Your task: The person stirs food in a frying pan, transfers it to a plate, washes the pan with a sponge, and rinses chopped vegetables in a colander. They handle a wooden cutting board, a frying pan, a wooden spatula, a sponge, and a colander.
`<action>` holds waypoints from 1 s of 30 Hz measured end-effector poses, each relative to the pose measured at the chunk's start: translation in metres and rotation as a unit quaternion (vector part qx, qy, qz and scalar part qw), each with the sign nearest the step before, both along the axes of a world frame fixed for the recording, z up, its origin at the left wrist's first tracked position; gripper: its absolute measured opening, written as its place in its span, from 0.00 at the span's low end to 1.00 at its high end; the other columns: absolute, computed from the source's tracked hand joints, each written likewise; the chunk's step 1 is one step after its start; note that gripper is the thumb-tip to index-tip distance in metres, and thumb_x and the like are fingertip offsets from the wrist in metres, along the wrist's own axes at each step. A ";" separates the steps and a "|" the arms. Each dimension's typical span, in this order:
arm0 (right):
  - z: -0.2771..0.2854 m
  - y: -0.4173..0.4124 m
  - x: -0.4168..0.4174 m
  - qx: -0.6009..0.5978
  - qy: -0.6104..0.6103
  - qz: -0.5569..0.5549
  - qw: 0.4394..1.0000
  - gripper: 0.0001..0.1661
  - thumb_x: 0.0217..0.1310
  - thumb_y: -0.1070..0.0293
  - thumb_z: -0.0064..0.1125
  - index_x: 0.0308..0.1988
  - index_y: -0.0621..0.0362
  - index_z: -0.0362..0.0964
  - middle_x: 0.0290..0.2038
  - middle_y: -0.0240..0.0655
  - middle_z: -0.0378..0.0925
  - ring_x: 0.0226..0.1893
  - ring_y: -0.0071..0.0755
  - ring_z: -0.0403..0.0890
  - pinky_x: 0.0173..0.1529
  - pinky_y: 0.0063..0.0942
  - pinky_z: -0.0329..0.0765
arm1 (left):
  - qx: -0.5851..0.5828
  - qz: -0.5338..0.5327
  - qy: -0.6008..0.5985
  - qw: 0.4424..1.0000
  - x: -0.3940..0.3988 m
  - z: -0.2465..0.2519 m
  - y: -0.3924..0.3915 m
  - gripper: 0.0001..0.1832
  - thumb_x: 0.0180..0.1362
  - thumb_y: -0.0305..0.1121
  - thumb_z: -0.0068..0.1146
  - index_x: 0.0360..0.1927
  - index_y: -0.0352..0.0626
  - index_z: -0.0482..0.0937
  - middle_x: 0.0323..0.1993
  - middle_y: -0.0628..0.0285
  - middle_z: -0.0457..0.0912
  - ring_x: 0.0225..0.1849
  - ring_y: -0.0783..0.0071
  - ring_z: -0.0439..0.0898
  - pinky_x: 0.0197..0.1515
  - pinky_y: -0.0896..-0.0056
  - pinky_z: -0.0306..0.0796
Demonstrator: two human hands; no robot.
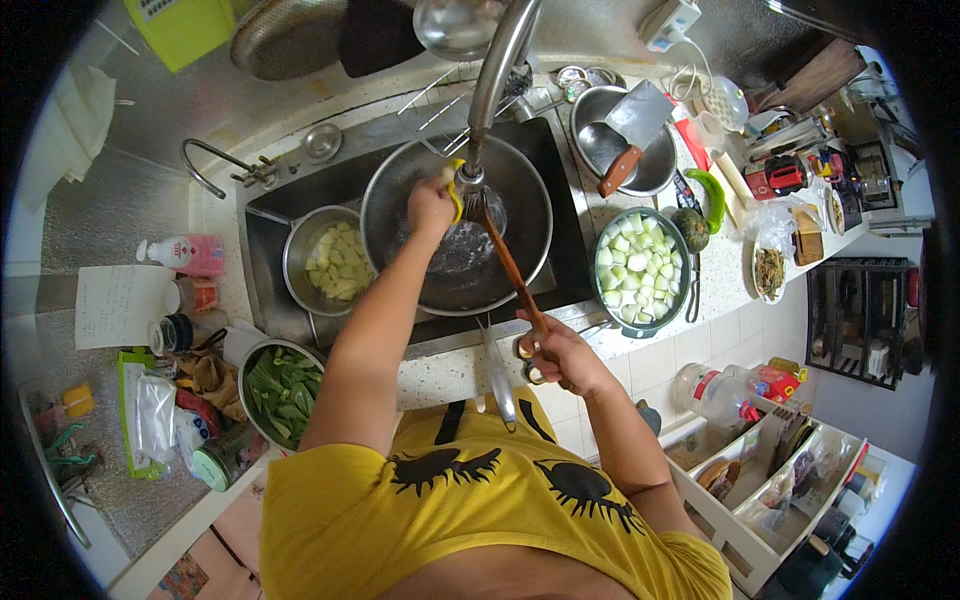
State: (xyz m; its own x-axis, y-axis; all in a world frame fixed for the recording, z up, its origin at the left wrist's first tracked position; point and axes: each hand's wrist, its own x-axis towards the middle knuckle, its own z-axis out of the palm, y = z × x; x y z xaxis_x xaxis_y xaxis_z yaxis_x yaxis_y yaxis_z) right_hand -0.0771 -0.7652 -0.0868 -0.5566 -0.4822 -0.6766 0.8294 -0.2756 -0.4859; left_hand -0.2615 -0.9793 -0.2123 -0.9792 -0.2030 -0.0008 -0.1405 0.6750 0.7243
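A large dark wok (397, 217) lies in the sink under the curved metal faucet (491, 75), with some water at its bottom. My left hand (433, 206) grips a yellow sponge or cloth (456, 196) beside the faucet's spout, above the wok. My right hand (566, 354) is closed around the wooden handle of a spatula or similar utensil (510, 262); its head is under the spout and hard to make out. The wok's handle (499, 371) points towards my body. A metal pot of pale cut pieces (292, 270) stands left of the wok in the sink.
Right of the sink are a bowl of pale green cubes in water (600, 289), a cleaver (637, 120) across metal bowls (667, 172), a green pepper (712, 201) and a small squash (690, 229). Leafy greens in a bowl (251, 397) and a pink pump bottle (196, 253) stand left.
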 end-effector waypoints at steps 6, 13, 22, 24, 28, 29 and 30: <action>-0.055 -0.009 0.001 0.409 0.314 0.096 0.852 0.13 0.57 0.65 0.50 0.39 0.63 0.66 0.21 0.34 0.68 0.15 0.26 0.65 0.21 0.23 0.64 | -0.060 -0.108 0.122 0.985 0.063 0.038 0.011 0.14 0.48 0.31 0.52 0.39 0.38 0.75 0.33 0.53 0.73 0.37 0.54 0.74 0.40 0.55 0.66; -0.041 -0.011 0.011 0.457 0.325 0.184 0.807 0.21 0.50 0.68 0.55 0.44 0.66 0.62 0.29 0.54 0.75 0.33 0.58 0.76 0.37 0.43 0.72 | -0.171 -0.166 0.128 0.963 0.056 0.031 0.030 0.12 0.41 0.34 0.58 0.33 0.48 0.79 0.33 0.60 0.73 0.38 0.60 0.73 0.42 0.57 0.65; -0.043 -0.001 0.019 0.472 0.356 0.147 0.793 0.21 0.47 0.71 0.55 0.44 0.65 0.63 0.31 0.55 0.75 0.33 0.59 0.76 0.38 0.43 0.73 | -0.099 -0.132 0.131 0.978 0.059 0.019 0.029 0.15 0.45 0.33 0.57 0.40 0.44 0.78 0.36 0.54 0.75 0.37 0.55 0.75 0.39 0.57 0.70; -0.041 0.001 0.020 0.483 0.352 0.160 0.785 0.21 0.47 0.71 0.55 0.44 0.65 0.63 0.31 0.54 0.75 0.33 0.58 0.76 0.38 0.42 0.73 | -0.111 -0.147 0.130 0.974 0.059 0.025 0.034 0.14 0.45 0.32 0.57 0.38 0.42 0.78 0.35 0.54 0.74 0.39 0.55 0.75 0.42 0.57 0.69; -0.026 0.006 0.026 0.470 0.348 0.180 0.791 0.23 0.47 0.71 0.57 0.45 0.65 0.62 0.31 0.54 0.75 0.34 0.58 0.76 0.38 0.41 0.73 | -0.191 -0.130 0.059 0.971 0.006 0.011 0.011 0.16 0.52 0.38 0.50 0.37 0.34 0.76 0.40 0.49 0.74 0.42 0.51 0.73 0.47 0.56 0.67; -0.022 0.007 0.027 0.462 0.348 0.187 0.794 0.23 0.47 0.71 0.57 0.45 0.65 0.62 0.31 0.53 0.75 0.34 0.58 0.76 0.38 0.41 0.73 | -0.156 -0.137 0.147 0.967 0.000 -0.024 -0.001 0.19 0.53 0.39 0.50 0.44 0.35 0.73 0.44 0.47 0.73 0.46 0.49 0.72 0.50 0.57 0.66; -0.025 0.013 0.029 0.467 0.345 0.170 0.796 0.23 0.47 0.72 0.57 0.45 0.64 0.62 0.30 0.53 0.75 0.33 0.57 0.76 0.37 0.40 0.73 | -0.069 -0.187 0.070 0.978 0.004 -0.008 0.004 0.20 0.53 0.39 0.51 0.47 0.38 0.71 0.46 0.48 0.72 0.48 0.50 0.72 0.51 0.57 0.65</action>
State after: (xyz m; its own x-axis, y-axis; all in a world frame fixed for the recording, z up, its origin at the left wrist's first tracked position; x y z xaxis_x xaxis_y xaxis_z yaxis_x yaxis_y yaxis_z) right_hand -0.0478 -0.7526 -0.1119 -0.8965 -0.1495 -0.4170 0.2251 0.6569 -0.7196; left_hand -0.2578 -0.9752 -0.2207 -0.9737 0.1795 0.1406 0.2280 0.7530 0.6173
